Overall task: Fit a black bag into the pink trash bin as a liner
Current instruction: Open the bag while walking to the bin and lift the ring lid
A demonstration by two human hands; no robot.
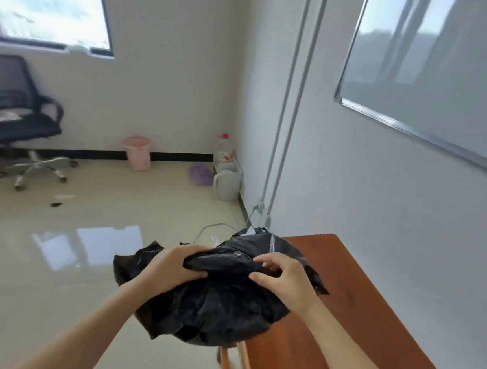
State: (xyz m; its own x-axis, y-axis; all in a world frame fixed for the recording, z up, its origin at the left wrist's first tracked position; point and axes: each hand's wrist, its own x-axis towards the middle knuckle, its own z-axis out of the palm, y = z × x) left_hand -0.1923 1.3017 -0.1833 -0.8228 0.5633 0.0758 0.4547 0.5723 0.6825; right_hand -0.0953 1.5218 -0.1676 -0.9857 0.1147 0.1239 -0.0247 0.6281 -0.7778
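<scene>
A crumpled black plastic bag hangs in front of me, held up over the floor beside a table corner. My left hand grips its left part with the fingers closed on the plastic. My right hand pinches a fold of the bag near its top right. The pink trash bin stands upright on the floor against the far wall, well away from both hands, and it looks empty from here.
A reddish-brown wooden table runs along the right wall. A black office chair stands at far left. A white jug, a purple bag and a bottle sit in the far corner. A cable lies on the glossy floor.
</scene>
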